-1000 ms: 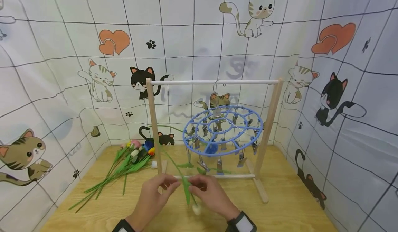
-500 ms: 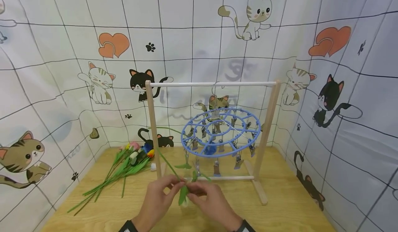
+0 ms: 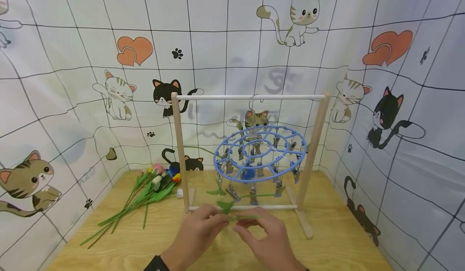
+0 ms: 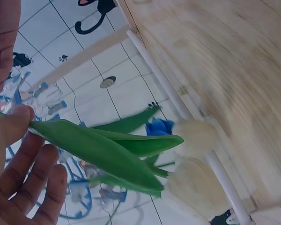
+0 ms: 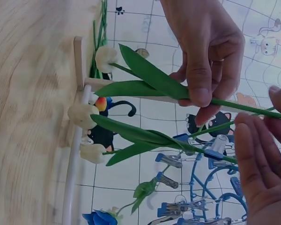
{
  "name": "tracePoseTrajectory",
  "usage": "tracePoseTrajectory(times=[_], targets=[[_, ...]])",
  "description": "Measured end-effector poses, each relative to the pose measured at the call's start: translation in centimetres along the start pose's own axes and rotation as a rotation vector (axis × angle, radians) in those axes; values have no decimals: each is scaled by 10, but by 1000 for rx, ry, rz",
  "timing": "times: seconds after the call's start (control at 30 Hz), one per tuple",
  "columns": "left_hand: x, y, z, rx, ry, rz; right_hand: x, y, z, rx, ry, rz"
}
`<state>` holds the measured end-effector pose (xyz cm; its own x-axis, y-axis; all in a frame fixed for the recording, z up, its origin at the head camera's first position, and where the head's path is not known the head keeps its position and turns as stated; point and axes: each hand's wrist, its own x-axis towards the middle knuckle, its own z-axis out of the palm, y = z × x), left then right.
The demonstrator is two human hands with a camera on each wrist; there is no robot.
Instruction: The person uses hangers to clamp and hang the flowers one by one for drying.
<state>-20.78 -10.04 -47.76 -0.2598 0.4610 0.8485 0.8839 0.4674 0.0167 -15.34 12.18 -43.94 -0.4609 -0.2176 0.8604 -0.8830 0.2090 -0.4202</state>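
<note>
Between my hands, in front of the rack, is an artificial white tulip [image 5: 107, 58] with green leaves [image 4: 98, 150]. My left hand [image 3: 197, 230] pinches its stem at the base of the leaves between thumb and finger. Farther along the green stem [image 5: 234, 107], the thumb and fingers of my right hand [image 3: 269, 232] meet around it. Behind them a round blue clip hanger [image 3: 259, 180] hangs from the rack, with metal clips [image 3: 253, 194] dangling below. In the right wrist view, two more white tulips [image 5: 82, 116] and a blue flower [image 5: 100, 218] appear by the hanger.
A wooden rack [image 3: 313, 162] with white crossbars stands on the wooden table [image 3: 120, 251]. Left of it lies a bunch of mixed artificial tulips [image 3: 145, 194], stems toward me. Behind and at both sides hangs a cat-print cloth [image 3: 207, 49].
The tulip has turned in my hands: its bloom pointed down toward me, and now its stem runs to the right. My right hand has shifted slightly right.
</note>
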Motion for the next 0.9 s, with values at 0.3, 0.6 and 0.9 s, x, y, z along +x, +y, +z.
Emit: tracePoseTrajectory(times=[0.3, 0.6, 0.9], targets=[[20, 17, 16, -62, -50, -67, 6, -3, -20, 7, 147, -129], [37, 25, 19, -189, -36, -238, 8, 3, -38, -17, 202, -117], [40, 26, 22, -183, -62, -330, 13, 1, -42, -32, 215, -86]])
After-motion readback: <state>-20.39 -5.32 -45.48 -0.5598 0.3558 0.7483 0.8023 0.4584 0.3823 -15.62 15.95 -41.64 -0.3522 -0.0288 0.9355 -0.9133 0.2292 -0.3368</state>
